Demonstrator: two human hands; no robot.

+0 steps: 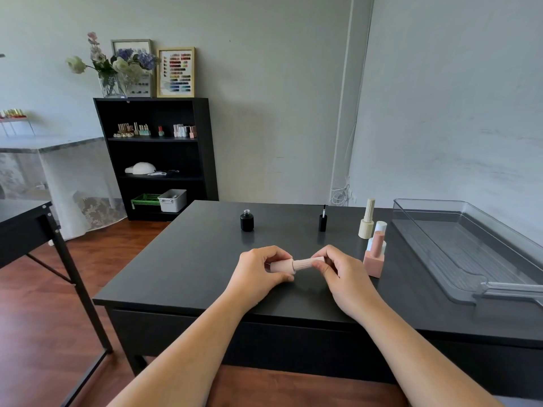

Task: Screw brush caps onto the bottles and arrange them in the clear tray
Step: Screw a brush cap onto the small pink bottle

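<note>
two bare hands meet above a dark table (191, 259), holding one slim pale pink bottle (282, 266) sideways between them, just over the tabletop. the left hand (258, 268) curls its fingers and thumb round the smooth bottle body. the right hand (338, 270) pinches the ribbed pink cap (304, 263), which sits in line with the bottle at its neck. whether the cap is fully screwed down cannot be told.

beyond the left hand stands a small black bottle (247, 221) with a bare threaded neck. beyond the right hand a black brush cap (323, 221) stands on its end, brush pointing up. just to the right of the right hand is a pink square bottle (373, 261) with its cap on, a white and pale blue bottle (380, 229) close behind it, and past those a capped cream ribbed bottle (366, 223). well to the right of the grip lies a long clear tray (426, 205).
</note>
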